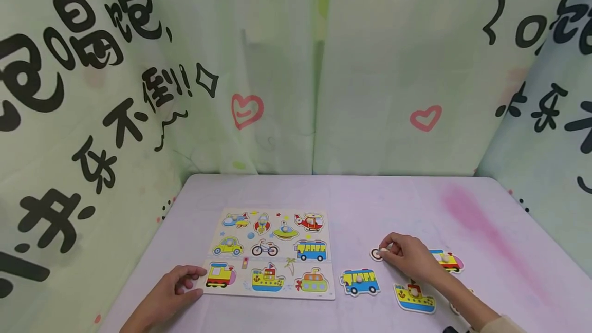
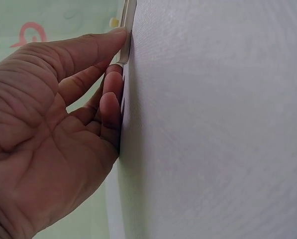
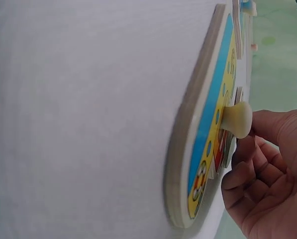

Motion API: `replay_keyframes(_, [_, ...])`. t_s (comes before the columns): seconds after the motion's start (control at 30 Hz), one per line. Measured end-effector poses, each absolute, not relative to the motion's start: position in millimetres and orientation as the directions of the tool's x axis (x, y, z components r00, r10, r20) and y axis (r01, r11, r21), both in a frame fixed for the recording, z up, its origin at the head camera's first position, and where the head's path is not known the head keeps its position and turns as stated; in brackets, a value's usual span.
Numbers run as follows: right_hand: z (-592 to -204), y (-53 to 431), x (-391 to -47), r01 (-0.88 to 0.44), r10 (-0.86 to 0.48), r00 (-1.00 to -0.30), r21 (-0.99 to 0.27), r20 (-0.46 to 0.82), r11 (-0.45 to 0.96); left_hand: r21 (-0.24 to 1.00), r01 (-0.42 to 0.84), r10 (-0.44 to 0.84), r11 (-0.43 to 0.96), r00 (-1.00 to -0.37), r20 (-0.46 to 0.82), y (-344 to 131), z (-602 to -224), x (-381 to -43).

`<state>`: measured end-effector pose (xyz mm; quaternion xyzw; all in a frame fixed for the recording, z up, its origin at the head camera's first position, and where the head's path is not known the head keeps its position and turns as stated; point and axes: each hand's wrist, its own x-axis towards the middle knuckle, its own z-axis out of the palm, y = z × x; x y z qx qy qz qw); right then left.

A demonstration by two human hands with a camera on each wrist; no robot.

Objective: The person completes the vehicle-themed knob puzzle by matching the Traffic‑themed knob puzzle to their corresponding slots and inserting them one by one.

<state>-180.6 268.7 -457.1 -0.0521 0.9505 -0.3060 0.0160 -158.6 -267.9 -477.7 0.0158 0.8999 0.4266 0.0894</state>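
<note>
A wooden vehicle puzzle board (image 1: 245, 284) lies on the left half of the table. My left hand (image 1: 168, 294) holds its lower left corner, the thumb and forefinger against the edge; in the left wrist view, the thumb of the left hand (image 2: 44, 109) touches the board's edge (image 2: 129, 32). To the right of the board, my right hand (image 1: 411, 257) pinches a small bicycle piece (image 1: 375, 254), of which one wheel shows. The fingers cover the rest. A knobbed ship piece (image 3: 208, 124) stands before the right hand (image 3: 270, 167) in the right wrist view.
A bus piece (image 1: 359, 282) lies just right of the board. Near the right forearm are the ship piece (image 1: 414, 298) and a train piece (image 1: 450, 261), partly covered. A dark object (image 1: 449, 329) shows at the bottom edge. Patterned curtains (image 1: 287, 66) surround the table (image 1: 370, 199).
</note>
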Motion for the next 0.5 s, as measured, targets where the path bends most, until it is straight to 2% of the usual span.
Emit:
replay_keyframes(0.33, [-455.6, 274.5, -176.5, -0.077, -0.044, -0.997, -0.629, 0.067, 0.774, 0.770, -0.004, 0.131, 0.638, -0.985, -0.114, -268.7, -477.8, -158.5])
replay_keyframes(0.5, [-452.5, 271.2, -176.0, -0.075, -0.015, -0.995, -0.655, 0.097, 0.752, 0.765, -0.026, 0.110, 0.644, -0.986, -0.126, -268.9, -478.3, -157.6])
